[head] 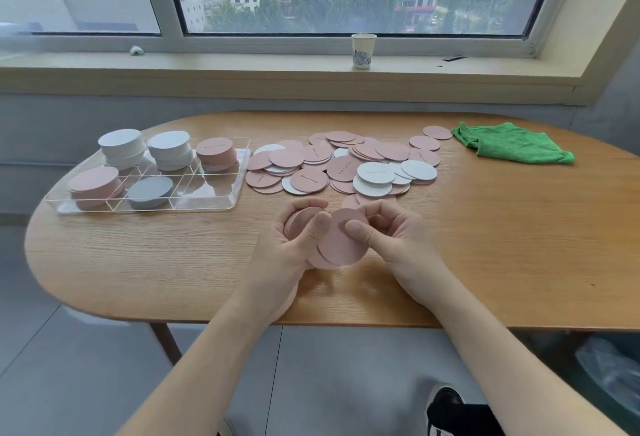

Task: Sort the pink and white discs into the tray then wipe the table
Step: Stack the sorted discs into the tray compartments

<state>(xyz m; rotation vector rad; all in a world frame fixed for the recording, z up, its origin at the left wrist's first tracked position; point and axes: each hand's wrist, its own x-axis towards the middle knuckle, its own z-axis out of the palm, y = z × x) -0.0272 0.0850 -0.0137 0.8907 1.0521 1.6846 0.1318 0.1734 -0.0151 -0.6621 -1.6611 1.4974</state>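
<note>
My left hand [294, 241] grips a stack of pink discs [301, 219] above the table's front middle. My right hand [391, 234] pinches a single pink disc [341, 245] against that stack, thumb on its face. A loose heap of pink and white discs [343, 165] lies just beyond my hands. At the left stands a clear divided tray [207, 205] holding two white stacks [121, 146] at the back, a pink stack [216, 155] at back right, a pink stack [93, 186] at front left and a white stack [150, 191] in the front middle.
A green cloth [512, 142] lies crumpled at the table's far right. The wooden table [502, 262] has a rounded left end. A paper cup [363, 51] stands on the window sill. A bin with a plastic liner [609, 373] sits below right.
</note>
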